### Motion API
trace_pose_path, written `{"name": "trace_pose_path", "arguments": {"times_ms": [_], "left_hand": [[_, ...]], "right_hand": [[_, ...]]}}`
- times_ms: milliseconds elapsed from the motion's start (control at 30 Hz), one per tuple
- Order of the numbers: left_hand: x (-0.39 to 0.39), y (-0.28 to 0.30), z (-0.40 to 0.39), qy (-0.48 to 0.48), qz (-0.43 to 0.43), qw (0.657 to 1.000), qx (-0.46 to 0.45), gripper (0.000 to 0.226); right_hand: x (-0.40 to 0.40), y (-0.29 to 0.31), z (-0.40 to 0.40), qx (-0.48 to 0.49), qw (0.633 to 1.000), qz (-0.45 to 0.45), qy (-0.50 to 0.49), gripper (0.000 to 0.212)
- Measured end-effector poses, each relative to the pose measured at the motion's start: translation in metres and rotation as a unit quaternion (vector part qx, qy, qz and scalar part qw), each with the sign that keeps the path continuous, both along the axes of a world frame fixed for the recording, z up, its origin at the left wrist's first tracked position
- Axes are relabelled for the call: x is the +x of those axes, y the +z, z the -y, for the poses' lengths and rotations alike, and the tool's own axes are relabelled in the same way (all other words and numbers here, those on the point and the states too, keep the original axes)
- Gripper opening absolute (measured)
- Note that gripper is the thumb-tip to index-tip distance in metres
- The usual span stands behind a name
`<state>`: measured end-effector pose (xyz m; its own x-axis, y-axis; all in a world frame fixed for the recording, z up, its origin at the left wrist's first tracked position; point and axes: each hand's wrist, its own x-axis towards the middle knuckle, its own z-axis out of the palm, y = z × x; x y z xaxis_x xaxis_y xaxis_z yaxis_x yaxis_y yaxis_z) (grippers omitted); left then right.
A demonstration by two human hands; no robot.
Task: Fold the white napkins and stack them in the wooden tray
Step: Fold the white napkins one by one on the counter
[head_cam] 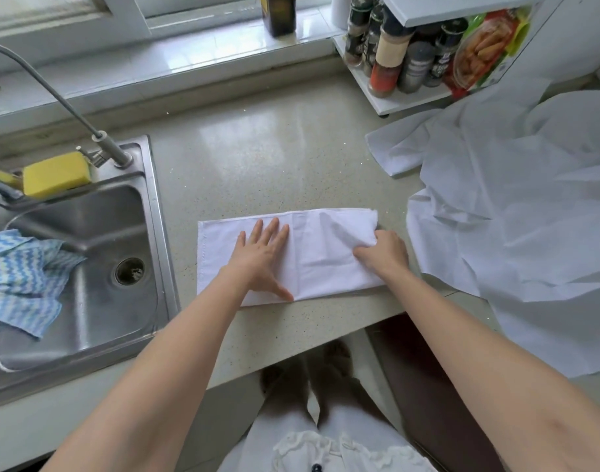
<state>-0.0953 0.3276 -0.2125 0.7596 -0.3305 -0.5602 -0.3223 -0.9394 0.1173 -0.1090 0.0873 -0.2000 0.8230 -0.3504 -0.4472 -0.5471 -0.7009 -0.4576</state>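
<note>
Head view: we look down on our two bare arms over a speckled countertop (257, 158).
Left fingers: straight and spread wide, pressed flat on the left half of the folded napkin (312, 264), thumb splayed toward the counter's front edge.
Left hand (263, 258): palm down, holding nothing, only pressing.
Right fingers: curled, pinching a bunched fold of cloth at the napkin's right end.
Right hand (385, 252): knuckles up, sitting at the napkin's right edge.
Napkin look: plain white cloth, folded into a long band lying crosswise; a stitched hem runs down its left short edge, a faint crease crosses its middle, wrinkles gather toward our right hand.
Napkin place: flat on the countertop, close to the front edge.
Right of the napkin: a loose heap of white napkins (516, 212), unfolded and rumpled, just beside it but apart.
Left of the napkin: a steel sink (97, 301) with a blue-striped cloth (22, 277) draped over its rim, and a yellow sponge (55, 173) by the tap (53, 93).
Beyond the napkin: a white rack of spice jars (404, 52) and a dark bottle (278, 13) on the window sill.
</note>
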Motion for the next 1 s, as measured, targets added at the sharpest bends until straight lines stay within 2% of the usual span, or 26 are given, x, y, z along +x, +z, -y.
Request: {"name": "trace_pose_path", "arguments": {"times_ms": [100, 200, 333, 400, 467, 567, 667, 733, 833, 900, 1000], "left_hand": [[0.002, 0.003, 0.005, 0.011, -0.009, 1.000, 0.014, 0.148], [0.000, 0.004, 0.018, 0.020, -0.017, 0.999, 0.022, 0.150], [-0.003, 0.005, 0.048, 0.045, -0.037, 0.998, 0.025, 0.153], [-0.002, 0.005, 0.063, 0.059, -0.046, 0.997, 0.023, 0.155], [-0.001, 0.005, 0.074, 0.071, -0.051, 0.996, 0.018, 0.155], [0.002, 0.006, 0.086, 0.077, -0.050, 0.996, 0.014, 0.155], [0.005, 0.008, 0.090, 0.069, -0.057, 0.996, 0.005, 0.154], [0.007, 0.009, 0.081, 0.061, -0.049, 0.997, -0.028, 0.150], [0.001, 0.013, 0.035, 0.056, 0.038, 0.995, -0.077, 0.140], [-0.012, 0.015, -0.008, 0.064, 0.057, 0.995, -0.058, 0.138], [-0.038, 0.014, -0.058, 0.095, 0.034, 0.995, -0.018, 0.138]], "right_hand": [[-0.002, -0.002, 0.009, 0.097, 0.993, 0.049, -0.040, 0.024], [0.000, -0.005, 0.024, 0.127, 0.989, 0.052, -0.048, 0.029], [0.007, -0.009, 0.052, 0.103, 0.992, -0.027, -0.073, 0.046], [0.008, -0.003, 0.064, 0.101, 0.991, -0.054, -0.069, 0.033], [0.012, 0.005, 0.076, 0.109, 0.993, 0.003, -0.044, 0.038], [0.014, 0.027, 0.085, 0.101, 0.983, 0.152, -0.001, 0.036], [0.017, 0.047, 0.076, 0.105, 0.971, 0.211, 0.025, 0.037], [0.020, 0.057, 0.061, 0.140, 0.964, 0.223, 0.033, 0.031], [0.023, 0.069, 0.027, 0.184, 0.957, 0.218, 0.053, 0.012], [0.023, 0.073, -0.004, 0.194, 0.955, 0.209, 0.087, 0.006], [0.021, 0.072, -0.051, 0.192, 0.955, 0.189, 0.124, 0.007]]}}
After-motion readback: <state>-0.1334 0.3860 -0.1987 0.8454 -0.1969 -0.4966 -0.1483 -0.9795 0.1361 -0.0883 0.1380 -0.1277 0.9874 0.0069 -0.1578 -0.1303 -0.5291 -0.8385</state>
